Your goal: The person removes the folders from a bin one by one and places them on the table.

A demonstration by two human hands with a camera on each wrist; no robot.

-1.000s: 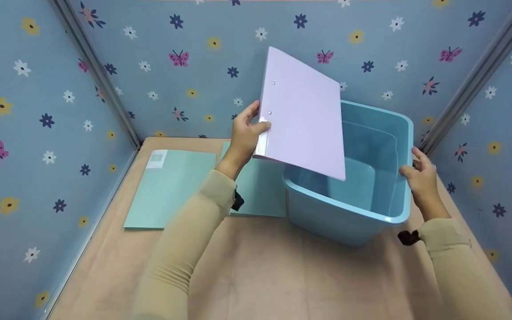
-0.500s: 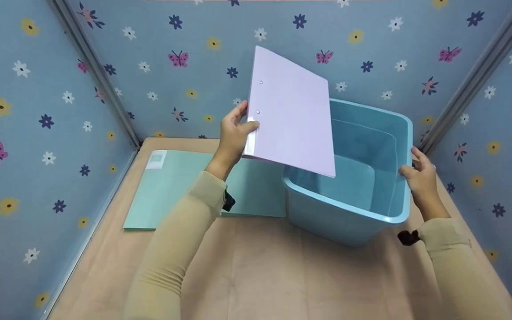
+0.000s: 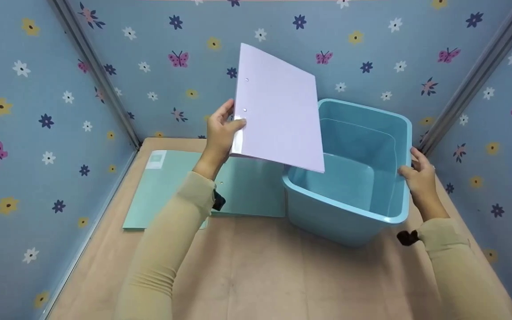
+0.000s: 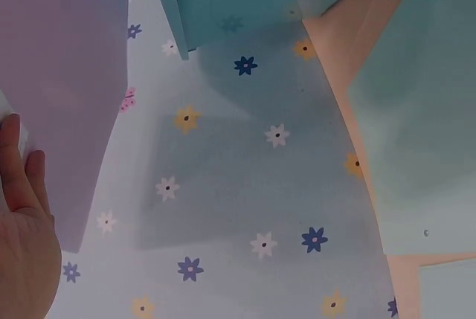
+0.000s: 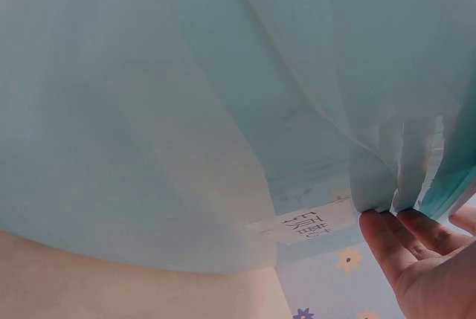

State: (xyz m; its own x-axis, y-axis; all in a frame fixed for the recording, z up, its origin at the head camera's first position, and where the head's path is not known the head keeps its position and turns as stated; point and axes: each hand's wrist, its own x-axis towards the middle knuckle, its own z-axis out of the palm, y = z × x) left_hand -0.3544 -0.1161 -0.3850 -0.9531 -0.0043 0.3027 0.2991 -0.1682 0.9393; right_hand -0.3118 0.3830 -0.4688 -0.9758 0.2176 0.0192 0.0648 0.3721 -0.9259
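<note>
In the head view my left hand point(image 3: 221, 133) pinches a lilac folder point(image 3: 278, 111) by its spine edge, thumb on the front cover. The folder is held up tilted, its lower right corner over the near left rim of a blue plastic bin point(image 3: 349, 178). My right hand point(image 3: 421, 178) grips the bin's right rim, thumb on the inner side. In the left wrist view the lilac folder point(image 4: 67, 96) stands beside my fingers point(image 4: 22, 178). The right wrist view shows my fingertips point(image 5: 379, 233) against the bin's outer wall point(image 5: 149, 111), near a white label.
A mint green folder point(image 3: 167, 178) with a white label lies on the table point(image 3: 260, 266) at left. Another mint folder point(image 3: 256, 191) lies between it and the bin, partly behind my left arm. Flower-patterned walls point(image 3: 140, 106) enclose the table at the back and sides.
My left hand has carried the lilac folder leftward, away from over the bin, and more of the bin's inside shows. The right hand stays on the rim.
</note>
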